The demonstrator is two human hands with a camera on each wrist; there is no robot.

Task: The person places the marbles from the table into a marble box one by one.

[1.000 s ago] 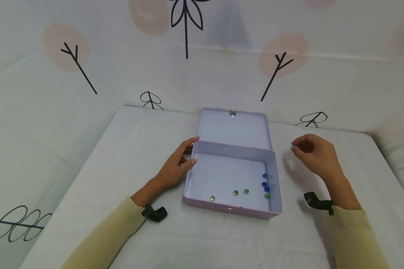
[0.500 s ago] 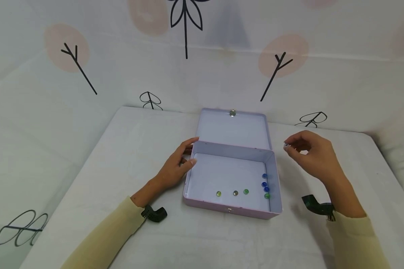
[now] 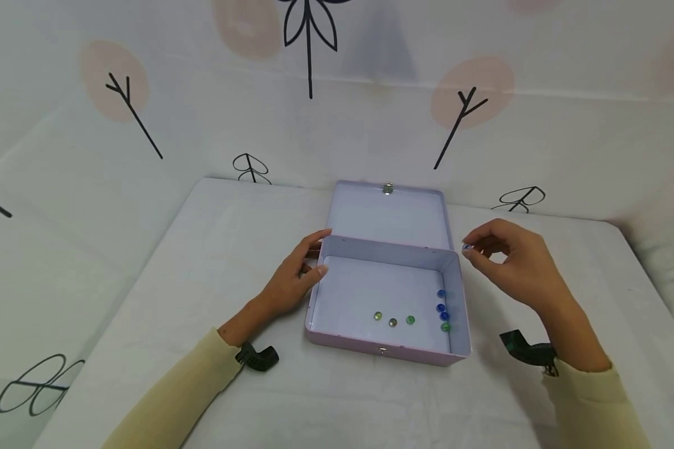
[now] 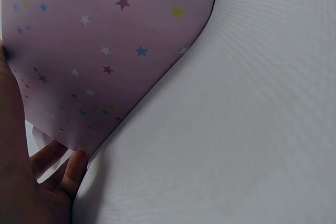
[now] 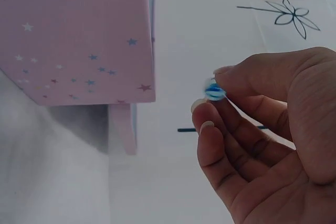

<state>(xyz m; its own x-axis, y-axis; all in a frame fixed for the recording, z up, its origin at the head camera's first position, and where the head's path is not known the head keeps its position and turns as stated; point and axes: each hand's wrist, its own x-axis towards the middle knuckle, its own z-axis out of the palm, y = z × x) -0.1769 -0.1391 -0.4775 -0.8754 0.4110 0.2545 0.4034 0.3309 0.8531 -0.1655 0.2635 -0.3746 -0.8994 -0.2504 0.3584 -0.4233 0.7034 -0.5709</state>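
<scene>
A lilac metal box (image 3: 371,344) stands on the table with its lid (image 3: 390,215) swung back. Star prints cover its outer side, seen in both wrist views. My left hand (image 3: 290,279) grips the box's left wall near the back corner, thumb over the rim and fingers outside around the corner (image 4: 63,174). To the right of the box, my right hand (image 3: 519,265) pinches a clear marble with blue swirls (image 5: 214,91) between thumb and fingertips, just off the right rim. Inside the box lie a yellowish marble (image 3: 378,316), a brownish marble (image 3: 393,322), green marbles (image 3: 410,320) and blue marbles (image 3: 440,308).
White cloth covers the table (image 3: 230,237) and hangs behind it as a patterned backdrop (image 3: 371,125). A metal clasp (image 3: 388,188) sits on the lid's far edge. Dark camera mounts (image 3: 258,357) are strapped at both wrists.
My right hand has moved left toward the box with the marble. The yellowish marble has rolled right, close to the brownish one. My left hand has stayed in place.
</scene>
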